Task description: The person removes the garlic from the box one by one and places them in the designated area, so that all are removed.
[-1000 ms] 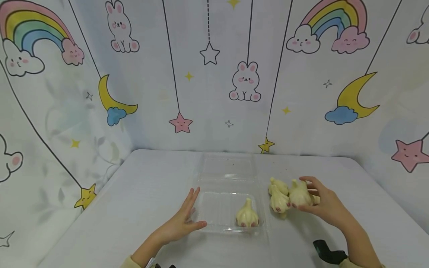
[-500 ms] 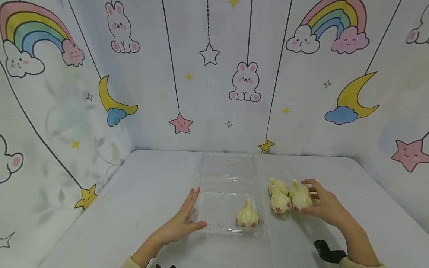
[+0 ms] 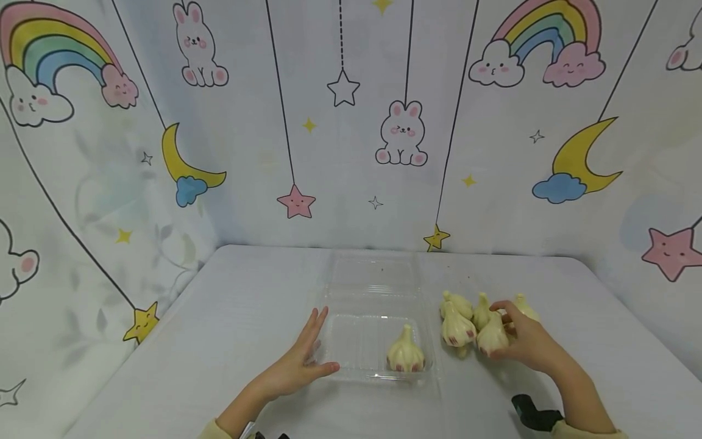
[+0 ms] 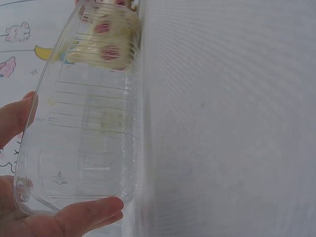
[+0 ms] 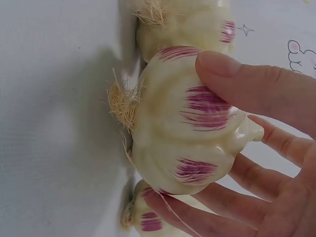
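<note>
My right hand (image 3: 523, 342) pinches a garlic bulb (image 5: 182, 133) between thumb and fingertips. This bulb is cream with purple streaks and dry roots, and its stem points towards the palm in the right wrist view. Around it on the table sit several more bulbs, one to its left (image 3: 457, 329) and one behind my fingers (image 3: 525, 305). A clear plastic box (image 3: 351, 347) lies opened out in the middle, with one garlic bulb (image 3: 406, 352) upright in its front right corner. My left hand (image 3: 296, 366), fingers straight and spread, touches the box's left end (image 4: 29, 197).
The clear lid (image 3: 375, 274) lies flat behind the box. White cloth (image 3: 241, 305) covers the table, and a cartoon-printed curtain (image 3: 351, 152) rises at its back edge and sides. A black device (image 3: 534, 417) sits by my right wrist.
My right hand has drawn the garlic bulb slightly nearer to me, baring a bulb behind it and another to the right. My left hand and the box have stayed put.
</note>
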The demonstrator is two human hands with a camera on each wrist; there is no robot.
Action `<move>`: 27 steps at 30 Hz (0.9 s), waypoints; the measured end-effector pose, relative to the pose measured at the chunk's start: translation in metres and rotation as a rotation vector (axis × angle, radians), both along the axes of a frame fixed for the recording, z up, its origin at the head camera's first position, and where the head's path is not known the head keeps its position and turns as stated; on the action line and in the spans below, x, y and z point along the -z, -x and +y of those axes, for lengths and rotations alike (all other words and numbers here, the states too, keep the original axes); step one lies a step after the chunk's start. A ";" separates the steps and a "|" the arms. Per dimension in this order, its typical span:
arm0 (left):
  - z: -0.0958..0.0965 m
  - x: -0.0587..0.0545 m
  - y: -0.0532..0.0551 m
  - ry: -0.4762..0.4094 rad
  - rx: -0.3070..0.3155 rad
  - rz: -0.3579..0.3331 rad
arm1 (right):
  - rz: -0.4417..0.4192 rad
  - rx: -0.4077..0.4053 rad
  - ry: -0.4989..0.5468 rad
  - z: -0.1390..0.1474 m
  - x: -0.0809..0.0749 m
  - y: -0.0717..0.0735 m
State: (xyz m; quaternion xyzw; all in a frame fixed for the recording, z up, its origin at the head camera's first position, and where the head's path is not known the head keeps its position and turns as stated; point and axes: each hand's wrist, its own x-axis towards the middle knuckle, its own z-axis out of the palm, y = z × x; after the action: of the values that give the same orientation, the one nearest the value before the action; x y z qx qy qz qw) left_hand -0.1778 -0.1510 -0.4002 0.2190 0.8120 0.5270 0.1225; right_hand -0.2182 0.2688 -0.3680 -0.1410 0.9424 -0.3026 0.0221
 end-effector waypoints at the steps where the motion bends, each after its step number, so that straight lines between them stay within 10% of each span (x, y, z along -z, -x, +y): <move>1: 0.000 0.000 0.000 0.001 0.000 0.000 | 0.001 -0.002 -0.005 0.000 0.001 0.000; 27: -0.001 -0.001 0.001 0.006 0.024 -0.005 | 0.090 0.041 -0.048 -0.011 0.008 0.004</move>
State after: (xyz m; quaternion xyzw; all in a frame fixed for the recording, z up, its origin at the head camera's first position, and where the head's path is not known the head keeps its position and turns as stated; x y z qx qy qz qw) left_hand -0.1785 -0.1515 -0.3991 0.2270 0.8107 0.5235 0.1314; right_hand -0.2219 0.2578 -0.3757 -0.1344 0.9521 -0.2738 -0.0230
